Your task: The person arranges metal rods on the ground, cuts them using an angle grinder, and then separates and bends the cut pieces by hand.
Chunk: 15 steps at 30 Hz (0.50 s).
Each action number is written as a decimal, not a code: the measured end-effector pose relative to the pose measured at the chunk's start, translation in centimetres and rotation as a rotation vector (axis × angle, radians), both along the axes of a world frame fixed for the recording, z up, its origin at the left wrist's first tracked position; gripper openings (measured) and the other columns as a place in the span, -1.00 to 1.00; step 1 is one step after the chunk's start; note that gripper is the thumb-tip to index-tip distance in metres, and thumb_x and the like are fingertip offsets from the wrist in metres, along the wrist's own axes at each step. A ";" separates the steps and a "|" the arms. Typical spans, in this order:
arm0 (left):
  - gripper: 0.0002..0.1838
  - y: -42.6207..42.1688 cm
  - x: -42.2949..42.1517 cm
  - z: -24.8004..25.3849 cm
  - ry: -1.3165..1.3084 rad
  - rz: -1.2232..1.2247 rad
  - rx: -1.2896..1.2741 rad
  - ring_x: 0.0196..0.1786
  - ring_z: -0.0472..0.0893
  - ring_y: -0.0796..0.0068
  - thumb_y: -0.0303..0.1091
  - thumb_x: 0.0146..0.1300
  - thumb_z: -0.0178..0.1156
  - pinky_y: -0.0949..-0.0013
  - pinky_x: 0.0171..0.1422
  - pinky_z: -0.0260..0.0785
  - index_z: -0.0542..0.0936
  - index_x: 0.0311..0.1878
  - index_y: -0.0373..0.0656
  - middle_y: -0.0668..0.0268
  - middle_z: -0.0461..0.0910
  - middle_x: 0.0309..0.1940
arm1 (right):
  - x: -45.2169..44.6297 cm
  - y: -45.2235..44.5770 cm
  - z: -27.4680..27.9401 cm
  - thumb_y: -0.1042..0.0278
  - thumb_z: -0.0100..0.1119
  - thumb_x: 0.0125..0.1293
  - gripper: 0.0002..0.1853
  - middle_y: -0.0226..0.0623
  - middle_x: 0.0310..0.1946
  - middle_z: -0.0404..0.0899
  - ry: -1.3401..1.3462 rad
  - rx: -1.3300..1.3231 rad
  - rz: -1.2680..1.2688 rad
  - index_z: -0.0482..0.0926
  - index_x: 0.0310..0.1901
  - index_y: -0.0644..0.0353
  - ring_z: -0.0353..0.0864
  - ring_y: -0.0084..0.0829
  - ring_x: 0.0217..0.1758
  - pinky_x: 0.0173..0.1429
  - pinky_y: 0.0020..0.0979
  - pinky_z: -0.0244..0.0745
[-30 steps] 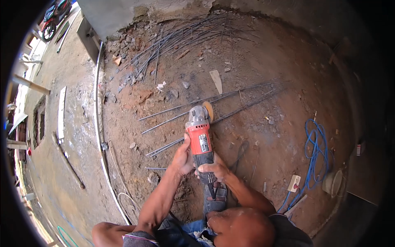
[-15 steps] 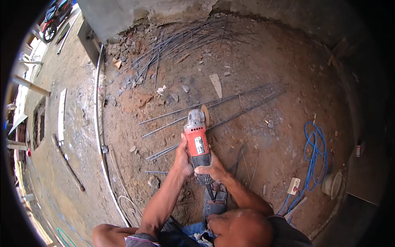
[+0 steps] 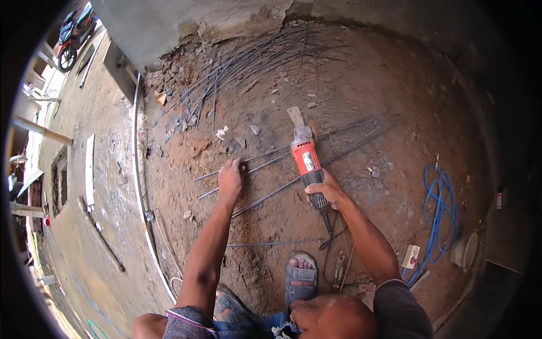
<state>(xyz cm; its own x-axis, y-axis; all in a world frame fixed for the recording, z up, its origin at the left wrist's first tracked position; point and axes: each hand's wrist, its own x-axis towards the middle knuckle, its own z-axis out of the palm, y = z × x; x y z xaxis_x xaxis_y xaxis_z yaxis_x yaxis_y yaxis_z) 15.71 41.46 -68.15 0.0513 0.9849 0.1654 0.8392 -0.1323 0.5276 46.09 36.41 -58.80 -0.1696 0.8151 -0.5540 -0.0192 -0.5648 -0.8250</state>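
My right hand point(image 3: 327, 189) is wrapped around the black rear grip of a red and black angle grinder point(image 3: 306, 159). The grinder's grey head points away from me, over the steel rods; its disc is hard to make out in this view. To the left, my left hand point(image 3: 230, 178) is low over the ground, with curled fingers closed at a thin steel rod point(image 3: 259, 155); the fingertips are partly hidden. A second steel rod point(image 3: 212, 191) passes just below that hand, and more rods lie nearer my feet.
A heap of steel rods point(image 3: 254, 53) lies by the wall. Blue cable point(image 3: 437, 203) is coiled at right beside a power socket point(image 3: 411, 255). A flat pale scrap point(image 3: 295, 116) sits beyond the grinder. My sandalled foot point(image 3: 301, 279) is below it.
My left hand has let go of the grinder and moved left and forward to the rods. My right hand has carried the grinder forward and to the right.
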 end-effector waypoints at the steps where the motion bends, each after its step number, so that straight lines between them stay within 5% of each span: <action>1: -0.73 0.3 -0.4 0.0 0.062 -0.022 -0.050 -0.12 0.58 -0.01 -0.26 0.30 0.08 0.03 -0.02 0.41 0.57 -0.01 -0.15 0.06 0.58 -0.16 | 0.1 0.5 -0.4 0.41 0.42 -0.16 -0.36 -0.34 -0.32 0.48 -0.025 0.009 0.024 0.36 0.03 0.21 0.54 -0.47 -0.35 -0.26 -0.39 0.52; 3: -0.76 0.8 -0.9 -0.3 0.198 -0.057 -0.114 -0.11 0.58 0.01 -0.30 0.28 0.08 0.05 -0.03 0.42 0.58 -0.04 -0.14 0.08 0.58 -0.18 | 0.1 1.2 -1.7 0.39 0.43 -0.18 -0.34 -0.34 -0.30 0.48 -0.071 0.022 0.070 0.37 0.04 0.21 0.54 -0.45 -0.31 -0.19 -0.38 0.50; 4: -0.76 0.9 -1.2 -0.5 0.226 -0.064 -0.100 -0.12 0.58 0.01 -0.31 0.27 0.08 0.05 -0.03 0.42 0.58 -0.05 -0.14 0.08 0.58 -0.19 | -0.5 1.5 -2.9 0.43 0.40 -0.13 -0.36 -0.31 -0.39 0.45 -0.055 0.148 0.055 0.32 0.04 0.23 0.54 -0.43 -0.54 -0.47 -0.36 0.53; 7: -0.79 1.7 -1.4 -0.9 0.282 -0.097 -0.108 -0.16 0.60 0.03 -0.35 0.26 0.05 0.06 -0.07 0.43 0.59 -0.08 -0.13 0.08 0.59 -0.23 | -0.5 2.3 -3.9 0.32 0.47 -0.21 -0.31 -0.33 -0.25 0.49 -0.035 0.001 0.087 0.39 0.04 0.21 0.52 -0.42 -0.18 -0.05 -0.40 0.43; 8: -0.79 1.8 -1.7 -1.2 0.298 -0.102 -0.116 -0.18 0.61 0.03 -0.36 0.26 0.05 0.06 -0.07 0.43 0.59 -0.10 -0.13 0.08 0.60 -0.24 | -0.5 2.5 -4.0 0.33 0.47 -0.21 -0.32 -0.33 -0.25 0.48 -0.033 -0.002 0.095 0.40 0.04 0.21 0.51 -0.42 -0.16 -0.04 -0.41 0.43; 15: -0.85 2.4 -1.8 -0.6 0.414 -0.096 -0.196 -0.21 0.63 0.04 -0.36 0.29 -0.01 0.06 -0.11 0.44 0.55 -0.23 -0.14 0.09 0.61 -0.25 | -0.2 3.2 -2.6 0.38 0.44 -0.16 -0.38 -0.33 -0.32 0.48 0.095 -0.059 0.121 0.37 0.01 0.21 0.55 -0.45 -0.36 -0.30 -0.40 0.52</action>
<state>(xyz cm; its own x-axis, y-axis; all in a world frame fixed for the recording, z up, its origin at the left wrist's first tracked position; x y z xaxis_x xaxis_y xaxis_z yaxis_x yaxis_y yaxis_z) 13.87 43.86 -68.78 0.1666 0.9830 -0.0768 0.9730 -0.1513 0.1740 45.87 39.65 -61.43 -0.3183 0.7521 -0.5770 -0.0243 -0.6150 -0.7882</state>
